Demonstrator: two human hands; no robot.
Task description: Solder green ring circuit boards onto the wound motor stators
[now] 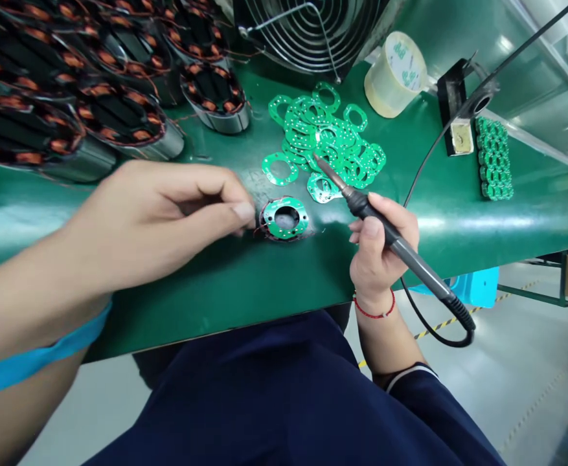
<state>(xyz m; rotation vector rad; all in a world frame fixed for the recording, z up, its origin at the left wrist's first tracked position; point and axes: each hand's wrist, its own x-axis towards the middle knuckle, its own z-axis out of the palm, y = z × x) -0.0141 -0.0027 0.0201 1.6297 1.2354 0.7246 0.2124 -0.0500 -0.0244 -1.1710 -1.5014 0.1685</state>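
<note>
In my right hand (pixel 381 243) is a soldering iron (pixel 403 252), gripped like a pen. Its tip points up and left, over the edge of a pile of ring-shaped green circuit boards (pixel 325 139). Below that pile, a motor stator (pixel 264 230) stands on the bench with a green ring board (pixel 300 223) on its top. Thin wires show at the stator's left side. My left hand (pixel 181 217) is closed in a pinch right beside those wires; whatever lies between thumb and finger is hidden.
Several wound stators (pixel 215 97) stand at the back left. Behind the boards is a fan (pixel 313 32) with a wire guard. A tape roll (pixel 395 74), an iron stand (pixel 458 110) and a stacked board panel (pixel 495 158) are to the right. The iron's cord (pixel 427 158) crosses the bench.
</note>
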